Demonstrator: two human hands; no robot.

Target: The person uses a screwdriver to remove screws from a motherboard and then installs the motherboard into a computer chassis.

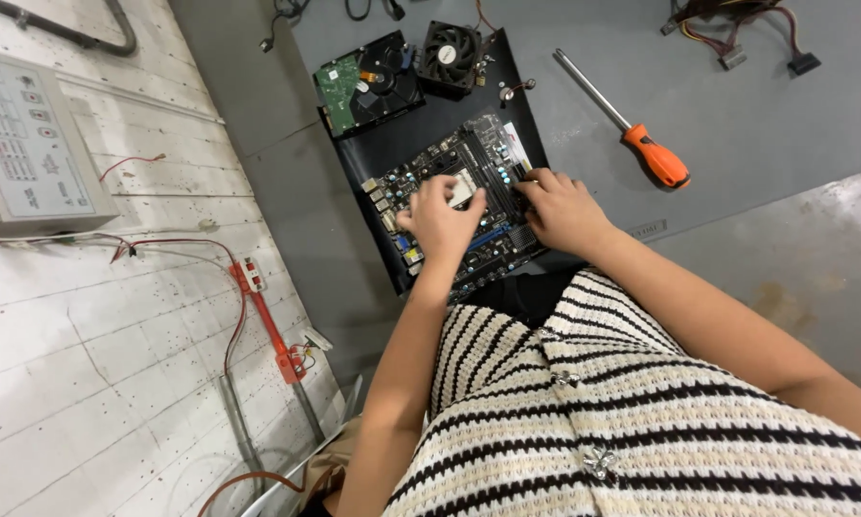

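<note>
On the motherboard (450,191), left hand (440,222) fingers curled at the processor socket (461,188); right hand (563,211) resting beside, grip unclear

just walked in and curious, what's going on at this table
A person in a striped knit top has both hands on a computer motherboard lying on a black mat. The left hand rests over the processor socket area, and the right hand presses at the board's right edge. A hard drive, a cooling fan and an orange-handled screwdriver lie untouched nearby.
</note>
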